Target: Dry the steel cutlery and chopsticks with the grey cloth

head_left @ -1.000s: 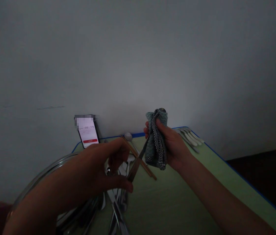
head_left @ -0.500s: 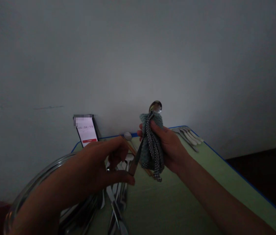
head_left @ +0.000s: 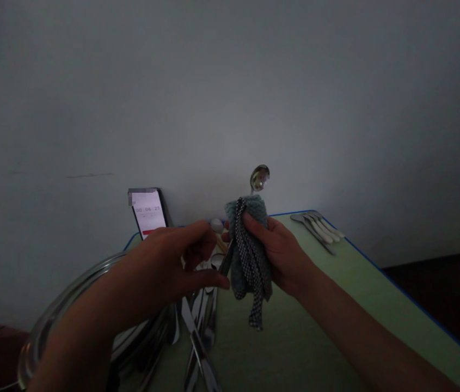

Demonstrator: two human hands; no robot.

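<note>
A metal spoon (head_left: 259, 178) is held up with its bowl pointing away from me, above a grey-green cloth (head_left: 250, 256) with black-and-white checked edging. My right hand (head_left: 281, 247) is closed round the cloth, which wraps the spoon's middle and hides it. On the other side, my left hand (head_left: 184, 256) pinches the lower end of the spoon's handle, thumb beneath and fingers curled. Below my left hand, several knives and spoons (head_left: 199, 348) lie crossed in a pile on the green table (head_left: 295, 337).
A phone (head_left: 148, 213) showing a running timer leans on the wall. Behind my left forearm is a large round metal bowl (head_left: 66, 283). Several forks with pale handles (head_left: 317, 226) lie at the table's back right. Another spoon (head_left: 216, 225) and wooden chopsticks (head_left: 221, 244) are near the back edge.
The cloth has slid down the spoon towards me, so more of the spoon's neck shows. My left hand still pinches the handle end. The view has shifted slightly.
</note>
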